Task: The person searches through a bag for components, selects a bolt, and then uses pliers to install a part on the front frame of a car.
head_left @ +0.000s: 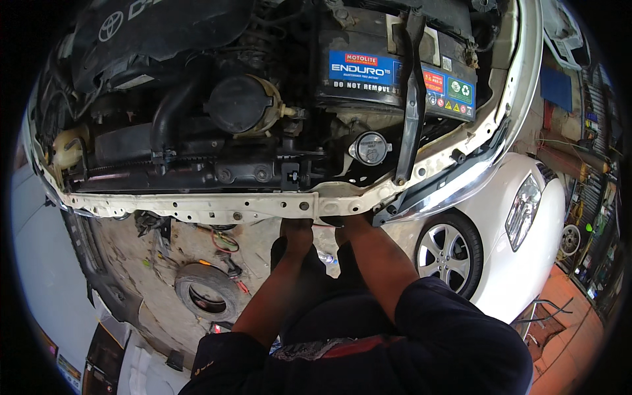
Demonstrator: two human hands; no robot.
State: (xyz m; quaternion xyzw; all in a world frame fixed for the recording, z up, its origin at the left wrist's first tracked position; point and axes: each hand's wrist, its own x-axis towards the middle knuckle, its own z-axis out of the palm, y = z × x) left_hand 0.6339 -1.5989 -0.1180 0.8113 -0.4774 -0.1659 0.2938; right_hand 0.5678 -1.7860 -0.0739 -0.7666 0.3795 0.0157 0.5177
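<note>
My left hand [297, 228] reaches in beneath the cream-white metal cross beam [263, 205] at the car's front, and only its back and wrist show. Close to its right, my right hand [356, 224] goes under the same beam, below the headlight-side corner. The beam hides the fingers of both hands, so whatever they touch or hold is out of sight. Above the hands lies the engine bay, with a silver round cap [370, 149] on a filler neck and a black radiator top [243, 168] behind the beam.
A car battery [365, 69] sits at the upper right, crossed by a black metal brace [412, 99]. A large black round lid [238, 104] stands left of it. On the floor are a loose tyre [187, 289] and a cordless drill [232, 264]. A white car [500, 243] is parked at right.
</note>
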